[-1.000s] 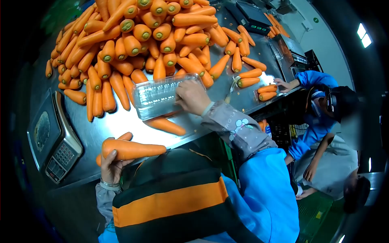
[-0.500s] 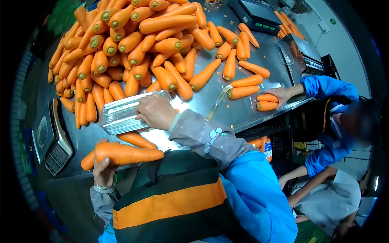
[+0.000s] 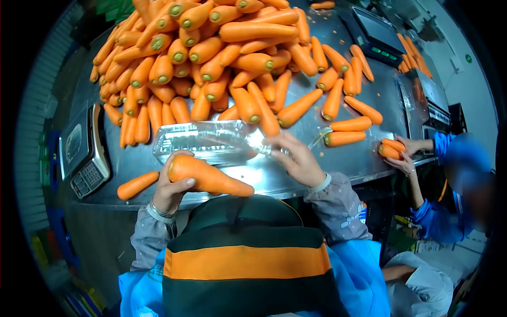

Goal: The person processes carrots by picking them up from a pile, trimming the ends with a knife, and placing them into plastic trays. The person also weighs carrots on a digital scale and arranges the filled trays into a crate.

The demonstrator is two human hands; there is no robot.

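My left hand (image 3: 170, 187) is closed around a thick carrot (image 3: 211, 177), its tip pointing right over the table's front edge. My right hand (image 3: 300, 160) grips the right end of a clear plastic tray (image 3: 240, 138), thumb and fingers at its rim. The tray overlaps a stack of similar clear trays (image 3: 177, 145) lying in front of the carrot heap. To the left of my left hand, a loose carrot (image 3: 137, 185) rests near the table edge.
A large heap of carrots (image 3: 211, 53) covers the back of the metal table (image 3: 296, 182). A scale (image 3: 87, 150) stands at left, another scale (image 3: 372, 34) at back right. A yellowish-handled tool (image 3: 319, 138) lies beside several carrots. At right, a co-worker's hands (image 3: 406, 158) hold carrots.
My right hand has moved right from on top of the tray stack to the tray's end. The held carrot has shifted right; a carrot behind it now shows separately on the table. The view has turned.
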